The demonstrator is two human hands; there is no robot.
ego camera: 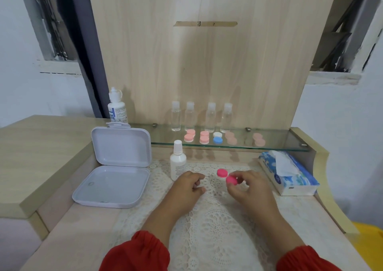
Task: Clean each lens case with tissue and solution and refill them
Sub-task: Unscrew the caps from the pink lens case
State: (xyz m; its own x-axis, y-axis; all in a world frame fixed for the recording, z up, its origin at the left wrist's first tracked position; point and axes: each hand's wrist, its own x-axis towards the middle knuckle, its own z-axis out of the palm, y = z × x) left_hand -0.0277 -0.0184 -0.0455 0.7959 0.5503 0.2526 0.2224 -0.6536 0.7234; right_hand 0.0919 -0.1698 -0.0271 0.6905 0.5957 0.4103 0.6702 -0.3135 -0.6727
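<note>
Nearest you: red sleeves [136,252], forearms laid over a lace mat [215,225] on the table [87,229].

Left hand [186,185]: fingers curled loosely, holding nothing that shows; it rests on the mat just beside the white bottle [177,163].

Right hand [246,188]: fingertips pinch the near pink cap [231,180]. Whether that cap is seated or already off, you cannot tell.

Lens case [222,176]: on the mat between your hands, two pink caps, the far cap [222,172] seated on its white base. Judged light, stiff, smooth plastic; it will likely slide or turn on the lace when twisted, and go slick once wet. Pin the bridge between the wells with your left fingers and take each cap by its rim, not its flat top.

Tissue box [288,173]: right of the case, one sheet standing up. Soft, tears easily; pull it slowly.

Storage box [116,167]: left, lid open and upright.

Glass shelf [279,144]: behind, carrying five more cases, among them a white-and-blue case [217,137], with four clear bottles [210,117] behind them.

Large bottle [116,107]: far left corner, cap on.
</note>
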